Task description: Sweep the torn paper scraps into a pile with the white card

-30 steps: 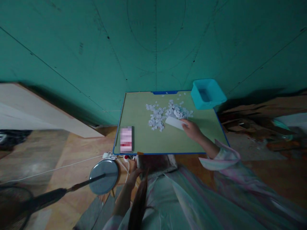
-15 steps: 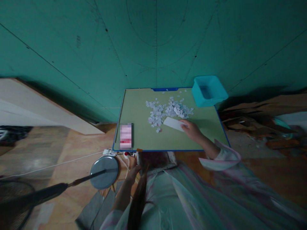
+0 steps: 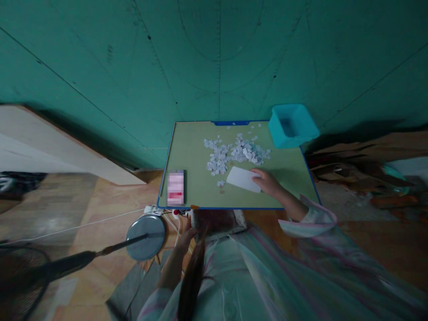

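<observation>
My right hand is closed on the right end of a white card, held low over the table with its broad face showing. Just beyond the card lies a loose heap of small white paper pieces, with a thinner spread of them to its left. Below the table's front edge, my left hand is at the left side of an open box-like container with a pale speckled rim and a dark reddish inside. Its fingers are partly hidden, but they appear wrapped round that side.
A turquoise plastic basket sits at the table's back right corner. At the front left lies a pinkish, blurred-out flat object. Left of the table are a round grey stool, cables and a power strip. A green wall rises behind.
The white card has tilted so that more of its face shows, and its near edge has come closer to me. My left hand stays at the container.
</observation>
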`<state>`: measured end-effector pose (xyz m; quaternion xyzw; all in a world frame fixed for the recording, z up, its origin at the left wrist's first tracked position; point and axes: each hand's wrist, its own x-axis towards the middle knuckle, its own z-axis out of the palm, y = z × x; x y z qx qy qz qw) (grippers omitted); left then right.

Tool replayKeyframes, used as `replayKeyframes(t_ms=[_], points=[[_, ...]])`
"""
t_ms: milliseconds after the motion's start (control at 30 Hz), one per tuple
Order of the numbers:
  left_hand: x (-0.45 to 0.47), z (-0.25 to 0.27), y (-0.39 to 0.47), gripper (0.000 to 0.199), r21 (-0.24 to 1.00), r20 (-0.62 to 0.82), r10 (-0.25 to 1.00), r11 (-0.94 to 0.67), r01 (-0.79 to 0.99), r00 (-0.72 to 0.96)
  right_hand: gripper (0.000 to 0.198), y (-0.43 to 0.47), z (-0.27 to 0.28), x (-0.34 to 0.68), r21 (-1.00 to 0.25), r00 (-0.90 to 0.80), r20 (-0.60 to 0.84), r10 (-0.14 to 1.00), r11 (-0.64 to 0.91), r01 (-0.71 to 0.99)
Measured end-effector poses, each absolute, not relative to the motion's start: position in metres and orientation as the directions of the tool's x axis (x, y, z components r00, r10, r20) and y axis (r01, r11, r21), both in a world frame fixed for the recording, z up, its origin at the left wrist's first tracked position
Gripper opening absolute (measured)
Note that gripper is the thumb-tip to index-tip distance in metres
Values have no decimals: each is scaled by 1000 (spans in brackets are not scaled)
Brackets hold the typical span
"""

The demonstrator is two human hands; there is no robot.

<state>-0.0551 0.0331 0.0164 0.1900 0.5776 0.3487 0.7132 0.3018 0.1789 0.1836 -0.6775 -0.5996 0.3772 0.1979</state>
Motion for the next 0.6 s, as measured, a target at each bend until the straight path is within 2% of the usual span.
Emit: replayKeyframes(t_ms=[300,467,600], points=[[-50,28,34,94,699,-673,734,673,-242,98,41,157,178,284,-765,-136,-387,912,-235,600],[-51,29,31,96,708,-658,742,669,-227,133,42,163,175,288,-764,-27,-288,957,-213,610],[-53,27,29,97,696,-673,731,677,-239,108,40,165,178,285,-740,-44,-256,966,-167,652]])
